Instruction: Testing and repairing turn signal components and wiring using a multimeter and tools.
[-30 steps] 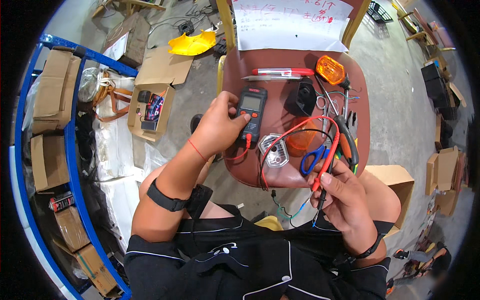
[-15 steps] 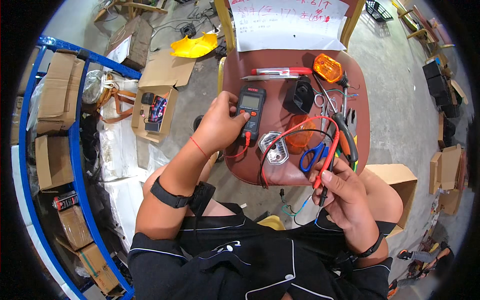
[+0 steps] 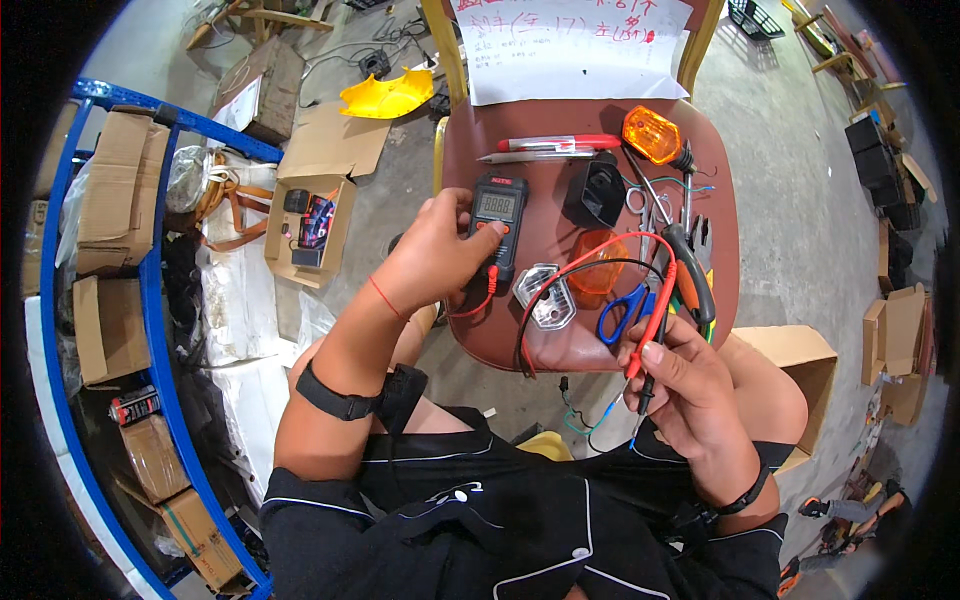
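My left hand (image 3: 437, 245) grips the left side of a black multimeter (image 3: 502, 248) lying on a chair seat (image 3: 478, 340). Its thumb rests on the orange buttons, and the screen shows segments. My right hand (image 3: 690, 385) pinches a red test probe (image 3: 657, 328) and a black test probe (image 3: 646, 393) side by side. Their leads loop over the seat. Beside the probe tips hangs a thin blue-and-green wire (image 3: 611, 410). Nearby lie blue-handled scissors (image 3: 612, 322), a screwdriver (image 3: 690, 272), a clear lens (image 3: 547, 298), an orange lens (image 3: 597, 272) and a black housing (image 3: 594, 192).
Farther up the seat are an orange turn signal lamp (image 3: 653, 135), pens (image 3: 560, 144) and pliers (image 3: 702, 240). A written paper sheet (image 3: 575, 60) covers the chair back. At left stand a blue shelf rack (image 3: 152, 300) and an open cardboard box (image 3: 345, 225); another box (image 3: 815, 375) stands right.
The multimeter's screen, blank before, now shows display segments. My left thumb stays on the buttons, and my right hand keeps the probes in nearly the same place.
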Motion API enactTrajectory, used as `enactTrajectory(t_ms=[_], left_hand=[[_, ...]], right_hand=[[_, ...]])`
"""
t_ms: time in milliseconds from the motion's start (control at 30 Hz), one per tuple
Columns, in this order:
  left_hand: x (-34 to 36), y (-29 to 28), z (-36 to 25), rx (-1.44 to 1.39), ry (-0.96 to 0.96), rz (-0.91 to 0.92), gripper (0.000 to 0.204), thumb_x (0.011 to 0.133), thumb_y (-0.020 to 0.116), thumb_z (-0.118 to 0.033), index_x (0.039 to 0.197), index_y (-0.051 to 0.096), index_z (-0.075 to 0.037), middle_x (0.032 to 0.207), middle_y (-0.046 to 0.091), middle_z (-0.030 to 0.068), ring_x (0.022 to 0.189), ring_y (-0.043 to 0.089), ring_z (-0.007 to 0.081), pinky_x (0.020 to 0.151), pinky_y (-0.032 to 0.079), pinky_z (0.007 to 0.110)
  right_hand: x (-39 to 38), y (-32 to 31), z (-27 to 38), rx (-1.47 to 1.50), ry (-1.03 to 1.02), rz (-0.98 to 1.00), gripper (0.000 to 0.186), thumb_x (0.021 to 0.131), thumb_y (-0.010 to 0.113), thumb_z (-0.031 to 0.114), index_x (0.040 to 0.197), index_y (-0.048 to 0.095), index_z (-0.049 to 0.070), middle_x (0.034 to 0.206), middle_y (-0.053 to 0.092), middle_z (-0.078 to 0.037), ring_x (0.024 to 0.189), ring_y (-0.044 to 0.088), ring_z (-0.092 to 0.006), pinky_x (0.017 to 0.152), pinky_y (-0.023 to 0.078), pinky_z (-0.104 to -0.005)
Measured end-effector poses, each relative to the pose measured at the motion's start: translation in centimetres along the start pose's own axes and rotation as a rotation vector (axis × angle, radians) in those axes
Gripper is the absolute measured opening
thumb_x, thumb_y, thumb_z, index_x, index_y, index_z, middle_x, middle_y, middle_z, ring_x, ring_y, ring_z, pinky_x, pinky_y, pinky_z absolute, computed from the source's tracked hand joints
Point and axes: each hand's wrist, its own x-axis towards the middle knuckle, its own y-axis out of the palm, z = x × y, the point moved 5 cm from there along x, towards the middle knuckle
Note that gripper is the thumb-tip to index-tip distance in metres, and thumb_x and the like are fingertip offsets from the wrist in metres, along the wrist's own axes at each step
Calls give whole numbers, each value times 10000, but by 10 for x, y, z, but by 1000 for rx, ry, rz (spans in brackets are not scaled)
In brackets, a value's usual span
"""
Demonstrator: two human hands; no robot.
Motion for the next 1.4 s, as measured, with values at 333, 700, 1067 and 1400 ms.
enactTrajectory(t_ms=[333, 700, 1067, 1400], left_hand=[[-5, 7, -37, 419, 257, -244, 767, 716, 769, -314, 1314, 409, 5, 1141, 483, 262, 1016, 558, 429, 911, 472, 438], [-55, 16, -29, 358, 263, -146, 739, 700, 781, -267, 1236, 374, 38, 1137, 399, 246, 884, 598, 429, 790, 529, 431], [-64, 14, -21, 307, 214, -71, 792, 686, 825, -252, 1269, 368, 30, 1194, 413, 253, 980, 572, 428, 821, 507, 423], [-60, 17, -55, 474, 616, -11, 410, 739, 770, -327, 1045, 632, -90, 1095, 553, 81, 1068, 471, 328, 877, 389, 418]], right_hand=[[-1, 3, 1, -8, 9, -1, 249, 904, 649, 139, 1118, 557, 53, 945, 632, -79, 779, 601, -139, 656, 515, -283], [-16, 6, 1, -47, 28, 41, 272, 907, 639, 149, 1118, 533, 14, 945, 610, -122, 729, 608, -148, 623, 542, -300], [-16, 0, -1, -50, 11, -4, 311, 892, 659, 168, 1126, 527, 10, 944, 603, -138, 729, 604, -142, 604, 543, -286], [-22, 3, 0, -64, 8, 17, 301, 896, 654, 165, 1123, 527, 13, 953, 605, -136, 730, 605, -142, 617, 544, -293]])
